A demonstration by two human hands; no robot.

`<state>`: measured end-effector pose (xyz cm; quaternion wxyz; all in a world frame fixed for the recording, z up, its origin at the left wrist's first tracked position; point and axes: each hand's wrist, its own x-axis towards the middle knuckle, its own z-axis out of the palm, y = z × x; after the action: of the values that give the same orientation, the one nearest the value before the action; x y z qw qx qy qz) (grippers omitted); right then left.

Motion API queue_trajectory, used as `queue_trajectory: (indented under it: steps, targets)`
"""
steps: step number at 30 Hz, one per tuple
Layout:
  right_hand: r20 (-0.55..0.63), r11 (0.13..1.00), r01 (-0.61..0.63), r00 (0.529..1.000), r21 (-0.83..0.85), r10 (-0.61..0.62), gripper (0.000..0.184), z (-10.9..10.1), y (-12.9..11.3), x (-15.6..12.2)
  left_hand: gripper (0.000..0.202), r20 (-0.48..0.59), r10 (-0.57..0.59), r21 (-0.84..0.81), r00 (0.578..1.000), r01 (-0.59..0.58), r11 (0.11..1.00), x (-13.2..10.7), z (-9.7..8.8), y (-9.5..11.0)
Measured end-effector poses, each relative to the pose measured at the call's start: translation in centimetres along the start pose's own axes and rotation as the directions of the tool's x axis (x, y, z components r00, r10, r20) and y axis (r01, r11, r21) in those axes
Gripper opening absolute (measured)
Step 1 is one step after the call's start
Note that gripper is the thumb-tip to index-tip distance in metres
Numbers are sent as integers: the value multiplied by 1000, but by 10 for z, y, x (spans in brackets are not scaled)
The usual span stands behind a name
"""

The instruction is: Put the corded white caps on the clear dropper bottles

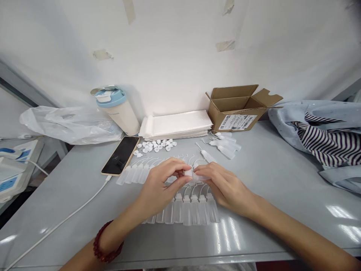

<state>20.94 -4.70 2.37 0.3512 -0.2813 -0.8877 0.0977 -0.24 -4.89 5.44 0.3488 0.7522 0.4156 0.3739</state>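
Observation:
My left hand [165, 180] pinches a small white cap [188, 172] between thumb and forefinger. Close against it, my right hand [228, 186] grips a small translucent squeeze bottle [196, 174], partly covered by the fingers. Cap and bottle neck meet between the fingertips; whether they are joined I cannot tell. Below my hands lies a row of similar bottles [194, 210] with thin tubes curving from their tops. Another row [135, 174] lies behind my left hand, which hides part of it. Several loose white caps [155, 146] are scattered farther back.
More bottles [225, 146] lie at the back right, before an open cardboard box [234, 116]. A stack of white envelopes [177, 126], a tumbler [121, 114] and a plastic bag [70, 126] line the wall. A phone [120, 156] trails a cable. Striped fabric [329, 139] sits right.

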Motion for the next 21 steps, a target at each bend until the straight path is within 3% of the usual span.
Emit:
queue_trajectory:
  steps: [4, 11, 16, 21]
  targets:
    - [-38, 1000, 17, 999, -4, -18, 38, 1, -1, -1, 11, 58, -45, -10, 997, 46, 999, -1, 3, 1]
    - [-13, 999, -34, 999, 23, 34, 32, 4, -4, -3, 11, 20, -166, -131, 986, 167, 977, -1, 7, 4]
    - [-101, 999, 18, 995, -40, -22, 31, 6, -8, -2, 13, 53, -323, -269, 945, 325, 907, -3, 10, 9]
    - [-132, 974, 83, 985, -210, -113, 36, 4, -13, -2, 27, 129, -420, -316, 898, 439, 841, -2, 9, 10]
